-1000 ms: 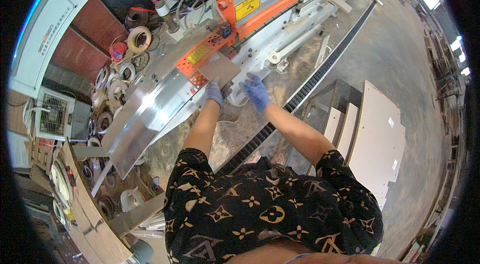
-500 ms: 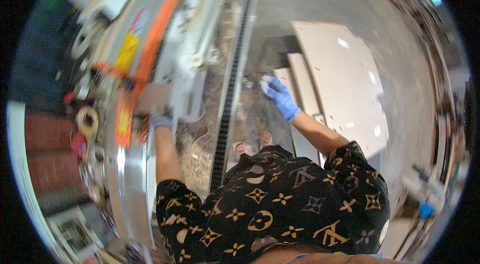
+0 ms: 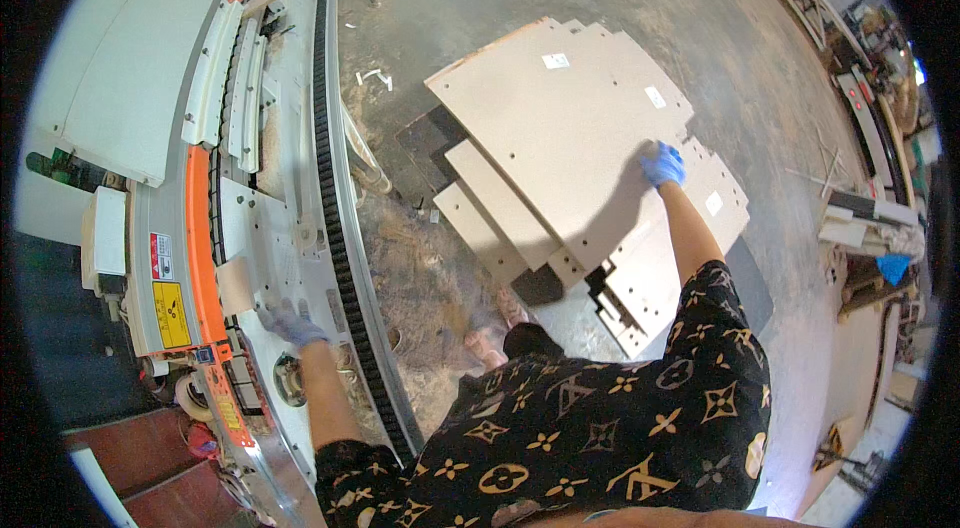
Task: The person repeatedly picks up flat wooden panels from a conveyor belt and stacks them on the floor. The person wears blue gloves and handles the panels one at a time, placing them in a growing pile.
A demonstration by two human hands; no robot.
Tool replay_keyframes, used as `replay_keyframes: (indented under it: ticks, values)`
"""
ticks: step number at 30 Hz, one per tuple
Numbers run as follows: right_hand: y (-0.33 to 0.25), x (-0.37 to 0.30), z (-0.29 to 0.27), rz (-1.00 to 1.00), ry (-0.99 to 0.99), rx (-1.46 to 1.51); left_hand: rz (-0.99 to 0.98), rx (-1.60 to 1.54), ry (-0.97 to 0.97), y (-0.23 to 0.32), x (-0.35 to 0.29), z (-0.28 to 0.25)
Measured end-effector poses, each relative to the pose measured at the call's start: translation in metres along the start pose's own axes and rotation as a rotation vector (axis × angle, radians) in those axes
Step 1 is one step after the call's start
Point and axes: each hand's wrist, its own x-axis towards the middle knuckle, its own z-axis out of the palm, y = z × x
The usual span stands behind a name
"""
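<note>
My left hand (image 3: 292, 325), in a greyish-blue glove and somewhat blurred, is over the machine's metal bed with its fingers stretched out. Just beyond its fingertips a small beige board (image 3: 236, 286) lies against the orange rail; whether they touch I cannot tell. Out to the right, my right hand (image 3: 664, 166) wears a blue glove and hangs over a stack of beige panels (image 3: 560, 128). Its fingers are loosely bent and nothing shows in them. A shadow of the hand and arm falls on the panels. The panels have small dark holes and a few white labels.
A long machine with an orange rail (image 3: 203, 228) runs along my left, with a yellow label (image 3: 171, 314) on its side. Beside it stretches a black ribbed track (image 3: 335, 178). White scraps (image 3: 375, 80) lie on the concrete floor. Several boards lean at the far right.
The view has swung rightward, bringing the panel stack nearer the middle. My right hand has moved right, from beside the panels to over them. My left hand now shows apart from the orange rail.
</note>
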Motion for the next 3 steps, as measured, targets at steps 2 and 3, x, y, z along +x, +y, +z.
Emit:
replay_keyframes:
  ticks: [2, 3]
  values:
    - [0.036, 0.041, 0.0, 0.006, -0.116, 0.051, 0.403, 0.188, -0.303, -0.027, -0.075, 0.033]
    - [0.045, 0.055, 0.007, 0.118, -0.131, 0.037, 0.406, 0.194, -0.276, -0.03, -0.085, 0.041]
